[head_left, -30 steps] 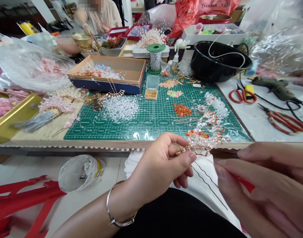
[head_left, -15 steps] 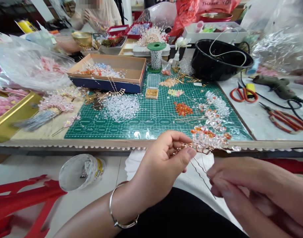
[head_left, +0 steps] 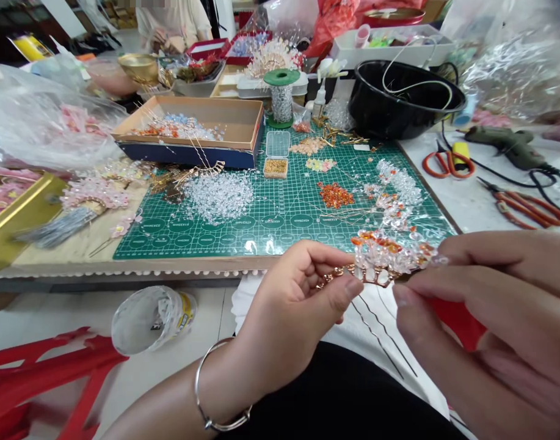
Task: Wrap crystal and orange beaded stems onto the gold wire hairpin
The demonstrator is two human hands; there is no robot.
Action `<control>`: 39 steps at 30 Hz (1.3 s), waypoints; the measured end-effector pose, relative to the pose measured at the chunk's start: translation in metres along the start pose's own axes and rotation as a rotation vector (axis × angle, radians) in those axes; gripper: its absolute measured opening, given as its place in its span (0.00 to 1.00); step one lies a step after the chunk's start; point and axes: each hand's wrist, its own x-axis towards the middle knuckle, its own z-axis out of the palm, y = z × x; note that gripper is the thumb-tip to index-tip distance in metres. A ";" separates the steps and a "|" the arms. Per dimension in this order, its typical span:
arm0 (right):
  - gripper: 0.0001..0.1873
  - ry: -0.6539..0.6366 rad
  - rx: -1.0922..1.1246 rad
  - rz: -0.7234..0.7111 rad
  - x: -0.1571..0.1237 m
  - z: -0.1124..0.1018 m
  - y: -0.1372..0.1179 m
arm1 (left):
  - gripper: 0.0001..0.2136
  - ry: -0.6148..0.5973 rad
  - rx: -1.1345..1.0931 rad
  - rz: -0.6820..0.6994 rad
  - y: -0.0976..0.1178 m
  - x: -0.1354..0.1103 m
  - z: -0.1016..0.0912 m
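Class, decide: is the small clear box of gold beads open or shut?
Open: the lid lies back behind the box, and the gold beads show.

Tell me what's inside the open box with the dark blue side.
Inside the box, orange beads, pale blue beads and clear beads lie heaped. Whatever is under them is covered, and the front wall hides the nearest part of the inside.

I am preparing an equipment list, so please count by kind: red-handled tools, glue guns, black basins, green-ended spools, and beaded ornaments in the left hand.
Red-handled tools: 2
Glue gun: 1
Black basin: 1
Green-ended spool: 1
Beaded ornament in left hand: 1
Total: 6
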 end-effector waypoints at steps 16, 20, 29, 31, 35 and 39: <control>0.07 -0.020 -0.023 -0.013 0.002 0.003 0.002 | 0.08 -0.021 0.044 0.043 0.002 -0.001 0.000; 0.08 -0.033 -0.026 -0.001 0.001 0.004 0.002 | 0.08 -0.016 0.071 0.061 0.001 -0.001 0.001; 0.08 -0.029 0.002 0.027 0.003 0.006 0.002 | 0.07 0.011 0.159 0.092 0.002 -0.002 0.002; 0.08 -0.047 -0.013 0.005 0.003 0.005 0.005 | 0.06 0.007 0.174 0.094 0.002 -0.002 0.002; 0.05 -0.043 -0.030 -0.010 0.000 0.004 0.011 | 0.08 0.002 0.143 0.081 0.001 -0.002 0.003; 0.05 -0.043 -0.009 0.045 -0.007 0.006 0.015 | 0.09 -0.006 0.120 0.074 -0.001 -0.002 0.001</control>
